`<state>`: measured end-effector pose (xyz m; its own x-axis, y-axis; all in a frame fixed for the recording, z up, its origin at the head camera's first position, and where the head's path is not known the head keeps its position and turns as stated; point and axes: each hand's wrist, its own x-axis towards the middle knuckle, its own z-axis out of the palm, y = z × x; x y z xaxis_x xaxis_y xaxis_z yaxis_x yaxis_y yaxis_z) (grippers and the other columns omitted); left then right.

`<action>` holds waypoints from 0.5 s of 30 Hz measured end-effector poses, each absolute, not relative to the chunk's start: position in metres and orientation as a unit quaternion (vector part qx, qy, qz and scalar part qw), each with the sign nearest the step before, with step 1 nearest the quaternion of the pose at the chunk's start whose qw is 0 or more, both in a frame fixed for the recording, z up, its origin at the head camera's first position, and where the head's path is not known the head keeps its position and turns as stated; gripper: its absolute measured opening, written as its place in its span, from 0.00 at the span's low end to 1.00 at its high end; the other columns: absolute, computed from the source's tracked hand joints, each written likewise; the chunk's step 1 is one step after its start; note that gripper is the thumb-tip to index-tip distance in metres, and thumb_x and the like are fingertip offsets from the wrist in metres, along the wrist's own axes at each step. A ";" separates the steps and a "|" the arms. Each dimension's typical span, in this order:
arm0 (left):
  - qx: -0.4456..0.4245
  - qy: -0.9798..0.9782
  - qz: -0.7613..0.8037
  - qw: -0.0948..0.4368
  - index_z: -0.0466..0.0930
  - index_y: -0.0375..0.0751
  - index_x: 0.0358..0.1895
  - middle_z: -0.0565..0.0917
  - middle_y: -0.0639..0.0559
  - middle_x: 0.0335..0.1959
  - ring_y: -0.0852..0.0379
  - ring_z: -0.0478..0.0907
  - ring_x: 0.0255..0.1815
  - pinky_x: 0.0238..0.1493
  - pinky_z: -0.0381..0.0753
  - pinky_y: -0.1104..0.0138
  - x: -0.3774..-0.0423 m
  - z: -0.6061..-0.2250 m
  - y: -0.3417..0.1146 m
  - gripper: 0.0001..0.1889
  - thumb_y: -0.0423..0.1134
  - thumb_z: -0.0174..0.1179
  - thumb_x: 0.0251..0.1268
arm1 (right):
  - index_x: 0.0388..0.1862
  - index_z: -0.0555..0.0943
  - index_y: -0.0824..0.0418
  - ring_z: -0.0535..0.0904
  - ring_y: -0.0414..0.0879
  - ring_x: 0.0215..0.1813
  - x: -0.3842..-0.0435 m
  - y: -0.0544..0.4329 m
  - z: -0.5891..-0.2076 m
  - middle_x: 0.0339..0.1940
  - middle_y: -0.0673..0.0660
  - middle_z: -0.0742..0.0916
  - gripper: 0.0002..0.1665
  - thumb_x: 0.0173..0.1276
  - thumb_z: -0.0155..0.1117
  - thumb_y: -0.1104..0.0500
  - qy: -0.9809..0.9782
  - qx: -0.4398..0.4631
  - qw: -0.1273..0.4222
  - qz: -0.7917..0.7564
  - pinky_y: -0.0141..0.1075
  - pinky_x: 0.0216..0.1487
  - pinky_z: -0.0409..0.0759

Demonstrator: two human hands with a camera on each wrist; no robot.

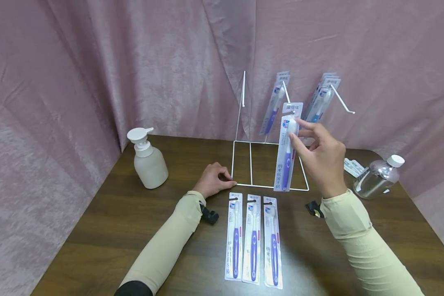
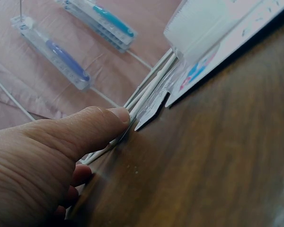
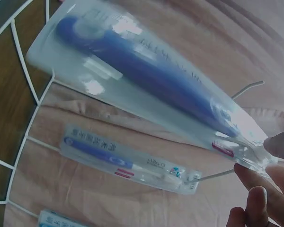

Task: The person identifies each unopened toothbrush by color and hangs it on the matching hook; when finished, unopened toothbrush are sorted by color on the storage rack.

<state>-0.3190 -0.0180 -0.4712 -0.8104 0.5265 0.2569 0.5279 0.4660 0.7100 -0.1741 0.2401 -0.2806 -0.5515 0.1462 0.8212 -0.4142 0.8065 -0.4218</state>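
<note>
Lighting adequate overall; left wrist view dim, right wrist view marred by glare.
From my remote station I find the head view evenly lit and mostly crisp, with a pale sheen on the counter [image 1: 192, 267] near its lower edge, soft shadow beside the right sleeve [image 1: 366, 242] and bright glints on the clear bottle [image 1: 377, 179]. In the left wrist view I record a darker exposure and softened packs [image 2: 61, 59] behind. In the right wrist view, white reflections and blur obscure print on the held package [image 3: 146, 80]; the wire rack [image 3: 27, 135] bows towards the left edge.
</note>
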 end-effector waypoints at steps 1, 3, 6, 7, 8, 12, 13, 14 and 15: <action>-0.307 -0.857 -0.414 0.002 0.87 0.55 0.28 0.80 0.56 0.37 0.54 0.73 0.43 0.49 0.72 0.60 -0.319 -0.471 -0.018 0.11 0.49 0.81 0.57 | 0.59 0.89 0.54 0.72 0.32 0.21 -0.177 0.240 -0.281 0.42 0.54 0.94 0.21 0.67 0.78 0.60 -0.827 0.081 0.467 0.302 0.22 0.27 0.66; -0.305 -0.858 -0.414 0.004 0.87 0.55 0.28 0.79 0.56 0.37 0.53 0.72 0.43 0.50 0.72 0.59 -0.319 -0.470 -0.019 0.11 0.49 0.81 0.57 | 0.59 0.89 0.55 0.72 0.33 0.21 -0.184 0.239 -0.281 0.44 0.53 0.93 0.20 0.68 0.78 0.59 -0.828 0.079 0.465 0.304 0.22 0.27 0.66; -0.302 -0.859 -0.413 0.004 0.87 0.55 0.28 0.79 0.56 0.37 0.52 0.72 0.44 0.51 0.72 0.59 -0.318 -0.469 -0.019 0.11 0.49 0.81 0.57 | 0.58 0.88 0.56 0.72 0.31 0.21 -0.197 0.239 -0.282 0.44 0.55 0.93 0.19 0.69 0.77 0.57 -0.832 0.066 0.457 0.307 0.22 0.26 0.66; -0.301 -0.860 -0.413 0.004 0.87 0.56 0.28 0.79 0.56 0.38 0.52 0.72 0.45 0.51 0.73 0.59 -0.318 -0.469 -0.020 0.11 0.49 0.81 0.57 | 0.58 0.88 0.57 0.72 0.30 0.20 -0.201 0.239 -0.282 0.43 0.56 0.93 0.19 0.69 0.77 0.57 -0.834 0.061 0.455 0.307 0.22 0.25 0.66; -0.301 -0.860 -0.411 0.003 0.87 0.56 0.28 0.79 0.56 0.38 0.52 0.72 0.45 0.52 0.73 0.58 -0.318 -0.470 -0.020 0.11 0.49 0.81 0.57 | 0.58 0.88 0.57 0.70 0.29 0.19 -0.206 0.240 -0.283 0.43 0.57 0.93 0.19 0.70 0.77 0.56 -0.836 0.055 0.453 0.304 0.23 0.24 0.65; -0.301 -0.861 -0.409 0.003 0.87 0.56 0.28 0.79 0.56 0.39 0.52 0.72 0.45 0.52 0.73 0.58 -0.318 -0.471 -0.019 0.11 0.50 0.81 0.57 | 0.58 0.87 0.59 0.70 0.35 0.19 -0.228 0.243 -0.285 0.41 0.59 0.93 0.20 0.70 0.76 0.55 -0.843 0.031 0.450 0.293 0.28 0.24 0.61; -0.301 -0.862 -0.409 0.003 0.87 0.56 0.28 0.79 0.56 0.39 0.52 0.73 0.45 0.52 0.73 0.58 -0.318 -0.472 -0.019 0.11 0.50 0.81 0.57 | 0.59 0.86 0.60 0.74 0.38 0.20 -0.234 0.244 -0.284 0.41 0.59 0.93 0.20 0.71 0.76 0.55 -0.844 0.025 0.450 0.290 0.30 0.26 0.62; -0.302 -0.862 -0.408 0.004 0.87 0.56 0.28 0.79 0.56 0.38 0.52 0.72 0.45 0.52 0.73 0.59 -0.318 -0.472 -0.019 0.11 0.50 0.81 0.57 | 0.59 0.86 0.60 0.77 0.43 0.22 -0.239 0.245 -0.284 0.42 0.59 0.93 0.21 0.71 0.75 0.55 -0.846 0.020 0.449 0.287 0.32 0.28 0.63; -0.302 -0.861 -0.409 0.004 0.87 0.56 0.27 0.79 0.56 0.38 0.52 0.72 0.45 0.52 0.73 0.59 -0.318 -0.473 -0.018 0.11 0.50 0.81 0.57 | 0.59 0.85 0.60 0.82 0.46 0.25 -0.245 0.246 -0.284 0.42 0.59 0.93 0.21 0.71 0.75 0.54 -0.848 0.014 0.446 0.287 0.34 0.30 0.66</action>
